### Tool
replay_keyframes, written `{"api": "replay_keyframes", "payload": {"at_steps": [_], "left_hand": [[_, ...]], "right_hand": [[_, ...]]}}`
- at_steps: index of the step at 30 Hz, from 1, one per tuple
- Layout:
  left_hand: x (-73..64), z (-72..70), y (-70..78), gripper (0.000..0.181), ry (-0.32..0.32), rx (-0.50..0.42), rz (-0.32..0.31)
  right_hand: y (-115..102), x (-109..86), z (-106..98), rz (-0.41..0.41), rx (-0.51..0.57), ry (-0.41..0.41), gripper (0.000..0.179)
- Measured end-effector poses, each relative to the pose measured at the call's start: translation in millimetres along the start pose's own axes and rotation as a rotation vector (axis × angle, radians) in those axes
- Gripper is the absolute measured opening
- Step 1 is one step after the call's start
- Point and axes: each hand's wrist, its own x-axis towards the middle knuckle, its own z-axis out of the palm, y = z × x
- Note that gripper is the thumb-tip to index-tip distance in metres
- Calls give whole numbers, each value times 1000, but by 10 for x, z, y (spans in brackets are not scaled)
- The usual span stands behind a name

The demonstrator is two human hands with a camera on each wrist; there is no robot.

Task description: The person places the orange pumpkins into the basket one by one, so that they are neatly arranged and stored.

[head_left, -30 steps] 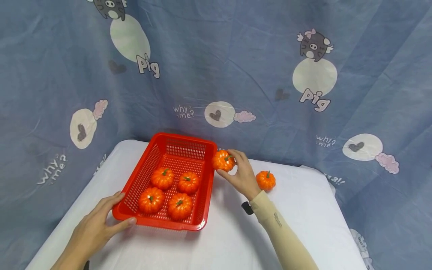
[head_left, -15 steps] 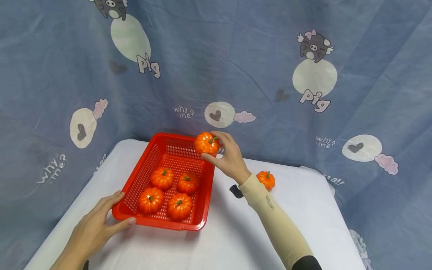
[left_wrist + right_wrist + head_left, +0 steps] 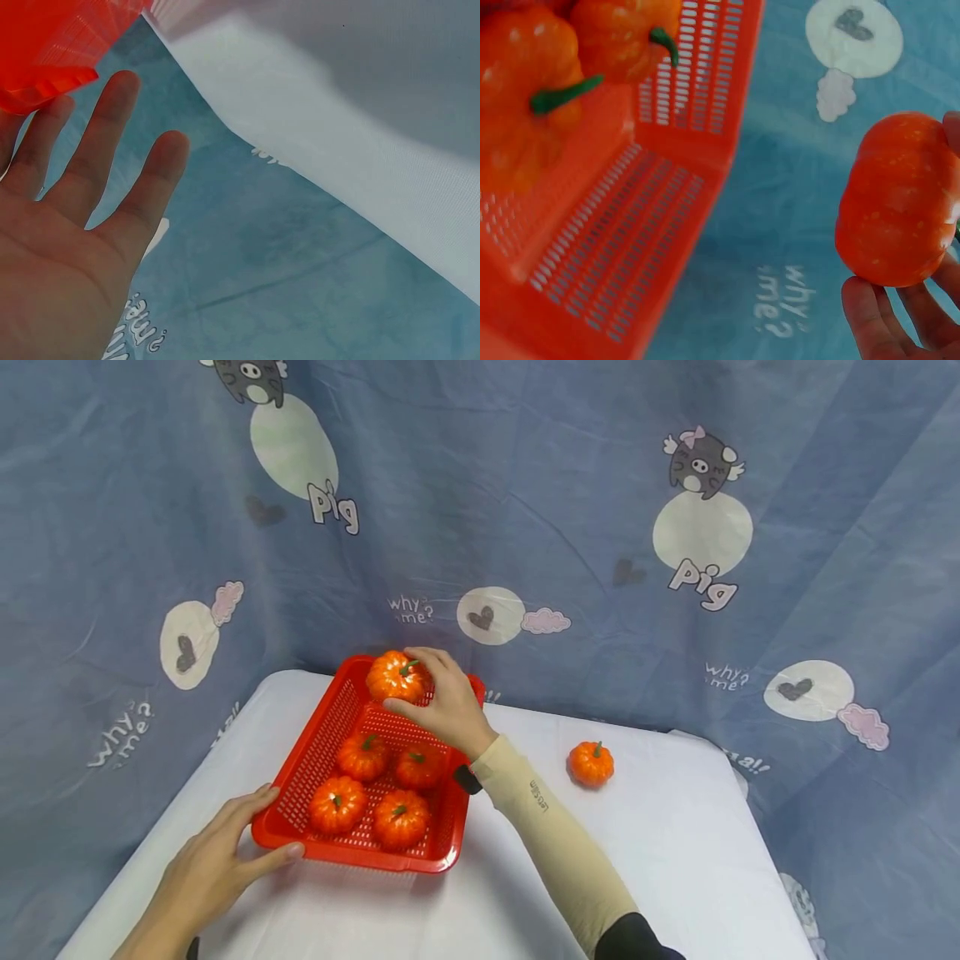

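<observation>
A small orange toy pumpkin (image 3: 392, 677) with a green stem is pinched between the thumb and fingers of my right hand (image 3: 456, 706). It hangs over the far end of a red plastic basket (image 3: 360, 858); the right wrist view shows this pumpkin (image 3: 896, 202) beyond the basket's slotted wall. Several similar pumpkins (image 3: 401, 820) lie in the basket's near half. My left hand (image 3: 210, 856) touches the basket's near left corner, thumb on the front rim and fingers along the left side. In the left wrist view the left hand's fingers (image 3: 101, 142) look straight and spread.
One more pumpkin (image 3: 591, 765) stands on the white tablecloth (image 3: 660, 835) right of the basket. A blue curtain (image 3: 562, 527) printed with pigs rises behind the table and along its sides. A dark strap (image 3: 467, 779) sits by the right wrist.
My right hand has carried the pumpkin leftward, from beside the basket's right rim up and across to above its far end. The left hand and basket have stayed put.
</observation>
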Motion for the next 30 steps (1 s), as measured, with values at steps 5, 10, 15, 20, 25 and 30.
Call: {"api": "replay_keyframes", "payload": {"at_steps": [5,10,15,20,25,30], "left_hand": [[14,0,15,109,3,2,-2],[17,4,23,110,8,5,3],[5,5,26,109,8,11,11],[6,4,20,109,8,9,7],[4,7,21,107,14,10,8],[6,9,21,108,14,17,10]], "right_hand": [[45,89,187,62,5,-32,74],[127,156,355,112,-19,-60,73],[196,200,481,161,-38,-104,73],[261,232,582,222,-77,-132,72],[356,226,688,310,-120,-172,72],[449,206,765,350,-128,-206,74]]}}
